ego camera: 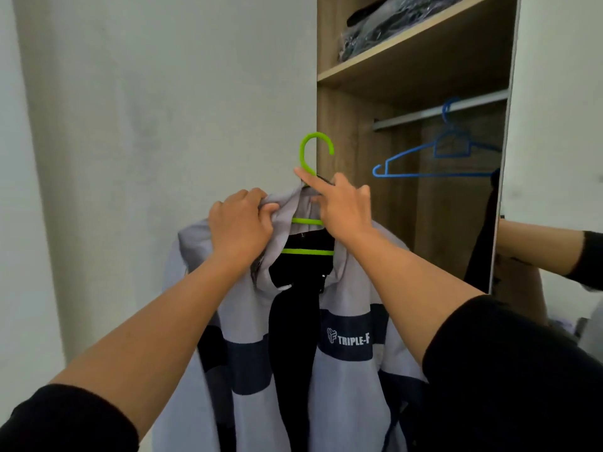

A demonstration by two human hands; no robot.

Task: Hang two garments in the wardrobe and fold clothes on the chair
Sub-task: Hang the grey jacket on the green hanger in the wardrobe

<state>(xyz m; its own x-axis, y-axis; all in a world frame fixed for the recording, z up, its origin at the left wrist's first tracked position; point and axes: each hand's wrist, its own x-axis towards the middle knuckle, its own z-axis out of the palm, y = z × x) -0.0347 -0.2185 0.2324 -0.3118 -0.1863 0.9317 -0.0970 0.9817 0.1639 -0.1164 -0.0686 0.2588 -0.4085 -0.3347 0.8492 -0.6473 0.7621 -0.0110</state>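
A grey jacket (pixel 346 380) with a dark navy band and "TRIPLE-F" lettering hangs on a green plastic hanger (pixel 316 148), held up in front of the open wardrobe (pixel 346 119). My left hand (pixel 241 223) is closed on the jacket's grey collar at the left of the hanger. My right hand (pixel 342 203) grips the hanger's neck and the collar on the right side, index finger stretched toward the hook. The green hook stands free above both hands, left of the wardrobe's side panel.
Inside the wardrobe a metal rail (pixel 437 112) carries an empty blue hanger (pixel 437 158). The shelf above (pixel 417 37) holds dark bagged clothes. A mirrored door (pixel 551 158) at the right reflects my arm. A white wall (pixel 163 125) is at left.
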